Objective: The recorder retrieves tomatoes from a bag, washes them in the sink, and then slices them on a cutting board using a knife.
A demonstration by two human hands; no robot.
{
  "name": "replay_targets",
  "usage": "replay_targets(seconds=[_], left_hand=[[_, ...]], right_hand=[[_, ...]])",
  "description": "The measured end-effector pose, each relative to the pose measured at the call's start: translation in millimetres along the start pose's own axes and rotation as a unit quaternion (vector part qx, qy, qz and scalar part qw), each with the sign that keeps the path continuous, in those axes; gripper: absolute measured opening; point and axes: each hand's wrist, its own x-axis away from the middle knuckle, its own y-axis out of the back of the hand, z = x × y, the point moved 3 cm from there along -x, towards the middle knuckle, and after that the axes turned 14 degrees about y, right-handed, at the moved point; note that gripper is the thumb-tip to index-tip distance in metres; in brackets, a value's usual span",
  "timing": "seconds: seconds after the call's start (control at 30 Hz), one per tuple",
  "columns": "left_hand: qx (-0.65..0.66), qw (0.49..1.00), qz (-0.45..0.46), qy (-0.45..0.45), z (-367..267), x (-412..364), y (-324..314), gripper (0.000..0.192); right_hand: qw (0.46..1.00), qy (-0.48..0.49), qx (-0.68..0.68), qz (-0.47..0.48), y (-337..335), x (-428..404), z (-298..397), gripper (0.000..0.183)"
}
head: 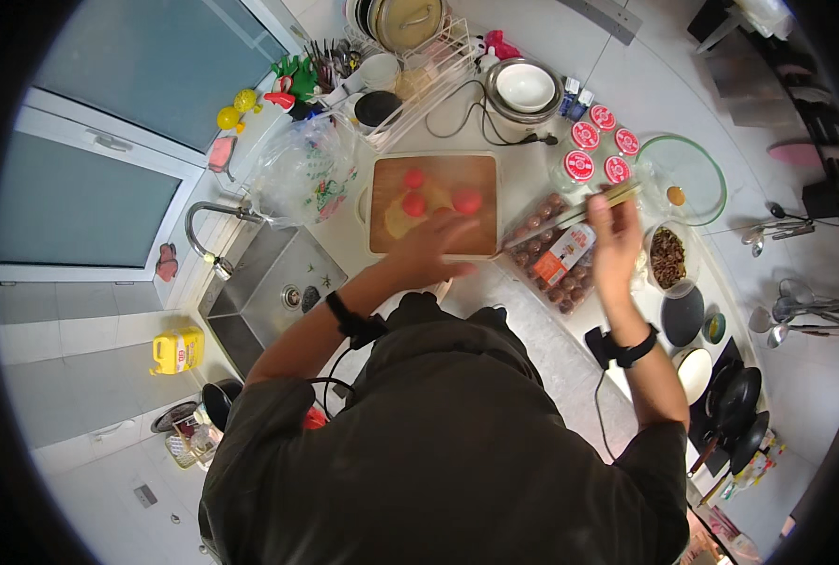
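My left hand [437, 244] hovers over the near edge of a brown cutting board [472, 236] with a pale rim. Its fingers are spread and hold nothing. Three round red tomatoes [467, 200] rest on the board around a yellowish patch [397, 220]. My right hand [615, 240] grips a long, thin, pale utensil [567, 217] that slants down to the left; motion blur hides whether it is a knife or chopsticks. Beneath it lies a clear plastic pack of round brown items [567, 296] with a printed label.
A sink [271, 282] with a faucet [197, 212] and a plastic bag [303, 169] are on the left. Behind stand a dish rack [426, 92] and a white bowl [525, 87]. Red-lidded jars [579, 167], a container of brown food [668, 258] and pans [737, 395] line the right.
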Motion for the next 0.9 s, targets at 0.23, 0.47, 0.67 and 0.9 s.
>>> replay_targets(seconds=[0.23,0.47,0.67,0.9], left_hand=[[0.006,0.983,0.122,-0.140,45.6,-4.6,-41.7,0.019],[-0.003,0.953,0.144,-0.266,79.6,-8.7,-48.9,0.016],[0.046,0.927,0.193,-0.317,94.4,-11.8,-74.1,0.023],[-0.009,0.992,0.012,-0.124,191.3,-56.2,-79.9,0.055]], right_hand=[[0.963,-0.253,-0.038,0.089,-21.2,82.7,-18.7,0.028],[0.860,-0.337,0.107,0.368,-20.3,158.8,-25.1,0.040],[0.864,-0.247,0.307,0.314,-93.3,222.9,-51.7,0.047],[0.867,-0.348,0.326,0.144,-86.3,271.6,-59.5,0.030]])
